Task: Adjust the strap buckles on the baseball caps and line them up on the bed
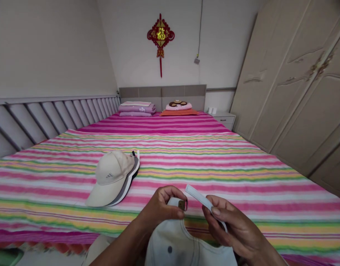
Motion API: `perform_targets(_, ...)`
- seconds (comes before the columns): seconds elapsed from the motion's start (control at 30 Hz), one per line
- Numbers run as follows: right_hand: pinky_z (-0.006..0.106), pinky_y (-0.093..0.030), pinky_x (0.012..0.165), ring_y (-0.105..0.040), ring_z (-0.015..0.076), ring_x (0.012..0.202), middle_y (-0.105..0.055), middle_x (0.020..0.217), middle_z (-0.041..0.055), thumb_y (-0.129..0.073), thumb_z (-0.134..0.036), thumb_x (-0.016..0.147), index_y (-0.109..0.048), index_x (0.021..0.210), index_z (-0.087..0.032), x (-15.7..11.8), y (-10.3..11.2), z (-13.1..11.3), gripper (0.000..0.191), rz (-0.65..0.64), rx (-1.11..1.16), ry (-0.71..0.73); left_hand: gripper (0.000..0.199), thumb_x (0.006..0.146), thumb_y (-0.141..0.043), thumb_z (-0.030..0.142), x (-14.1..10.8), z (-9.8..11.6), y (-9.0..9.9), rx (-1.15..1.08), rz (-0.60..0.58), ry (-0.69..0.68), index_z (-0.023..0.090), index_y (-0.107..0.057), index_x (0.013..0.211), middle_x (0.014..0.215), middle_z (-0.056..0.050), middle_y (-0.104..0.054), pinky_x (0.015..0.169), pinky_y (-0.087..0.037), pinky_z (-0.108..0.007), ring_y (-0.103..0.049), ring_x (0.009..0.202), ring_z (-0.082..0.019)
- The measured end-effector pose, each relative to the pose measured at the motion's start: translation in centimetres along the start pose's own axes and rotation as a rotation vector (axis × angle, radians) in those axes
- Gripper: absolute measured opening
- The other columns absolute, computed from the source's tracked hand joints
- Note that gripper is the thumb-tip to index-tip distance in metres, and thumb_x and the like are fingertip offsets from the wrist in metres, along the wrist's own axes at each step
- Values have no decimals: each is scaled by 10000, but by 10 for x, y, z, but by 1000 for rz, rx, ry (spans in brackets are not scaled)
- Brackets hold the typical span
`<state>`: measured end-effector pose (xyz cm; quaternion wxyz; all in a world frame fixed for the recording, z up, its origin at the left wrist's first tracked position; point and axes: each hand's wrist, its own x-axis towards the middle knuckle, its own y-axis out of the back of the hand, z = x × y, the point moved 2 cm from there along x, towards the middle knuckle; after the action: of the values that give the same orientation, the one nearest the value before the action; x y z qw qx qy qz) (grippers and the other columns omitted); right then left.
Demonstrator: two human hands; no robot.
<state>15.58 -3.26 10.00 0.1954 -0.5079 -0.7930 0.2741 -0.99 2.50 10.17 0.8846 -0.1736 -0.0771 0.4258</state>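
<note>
A pale blue-white baseball cap (172,244) is held low in front of me, its rear opening facing up and its lower part cut off by the frame. My left hand (166,207) pinches the strap end that carries a small brass-coloured buckle (182,205). Between thumb and fingers, my right hand (231,225) grips the loose strap (199,197), whose free tip points up and left. The strap tip and the buckle are apart. On the bed to the left lies a stack of caps (111,173), a beige one on top with grey and white brims beneath.
A bed with a striped sheet (214,159) fills the middle. Folded purple bedding (138,108) and a pink pillow (179,106) sit by the headboard (183,92). A metal rail (48,114) runs along the left; a nightstand (224,120) and wardrobe (283,85) stand right.
</note>
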Motion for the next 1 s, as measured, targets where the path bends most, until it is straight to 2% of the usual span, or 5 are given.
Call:
perform_targets(0.17, 137, -215, 261, -252, 7, 220, -451, 403, -83, -607, -276, 737, -561, 775, -139, 1, 1, 3, 149, -28, 12, -30, 380, 422, -806, 209, -2, -2, -1, 145, 28, 4, 147, -663, 768, 631, -5, -640, 552, -395, -216, -533, 567, -99)
perform_targets(0.3, 142, -241, 299, -352, 32, 263, -510, 420, -47, -615, -281, 722, -534, 754, -146, 1, 1, 2, 161, -1, -8, 12, 297, 478, -785, 212, -3, 0, -1, 231, 30, -41, 143, -666, 741, 662, -19, -649, 586, -400, -230, -528, 594, -101)
perform_targets(0.5, 130, -183, 292, -263, 12, 244, -450, 353, -78, -624, -277, 724, -512, 768, -144, 3, -3, -4, 179, -1, -98, -30, 279, 559, -748, 182, -5, 7, -2, 155, 49, -101, 170, -640, 815, 703, -2, -632, 653, -396, -241, -534, 653, -100)
perform_targets(0.77, 137, -153, 280, -309, 10, 249, -549, 439, -35, -622, -333, 730, -504, 746, -138, 12, -9, -3, 228, 16, -176, -22, 322, 546, -754, 205, -1, 3, -4, 69, -78, -129, 162, -530, 774, 685, 14, -558, 582, -344, -211, -477, 607, -77)
perform_targets(1.0, 149, -113, 291, -288, 1, 249, -548, 450, -34, -595, -346, 754, -518, 693, -143, 10, -2, -4, 225, 115, -209, -21, 294, 562, -742, 199, -1, 5, -5, 198, 76, -237, 156, -503, 728, 643, 20, -548, 571, -355, -211, -463, 586, -72)
